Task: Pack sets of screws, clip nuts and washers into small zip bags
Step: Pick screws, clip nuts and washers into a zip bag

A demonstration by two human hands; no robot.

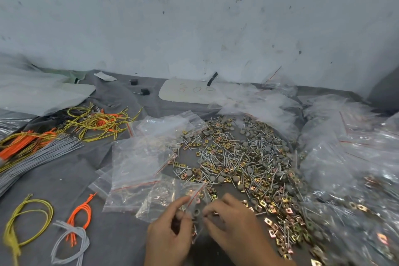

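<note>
At the bottom centre my left hand point(167, 235) and my right hand point(233, 227) both pinch a small clear zip bag point(195, 214) with a red seal strip; a grey washer and some hardware show inside it. A big loose heap of screws, gold clip nuts and grey washers point(244, 157) spreads over the grey cloth just beyond and right of my hands. Empty zip bags point(138, 164) lie in an overlapping pile to the left of the heap.
Filled clear bags point(349, 179) are piled along the right. Yellow, orange and grey cable loops point(71, 229) lie at the lower left, with more cables point(95, 123) further back. A marked white board point(185, 93) and black knobs point(145, 91) sit near the wall.
</note>
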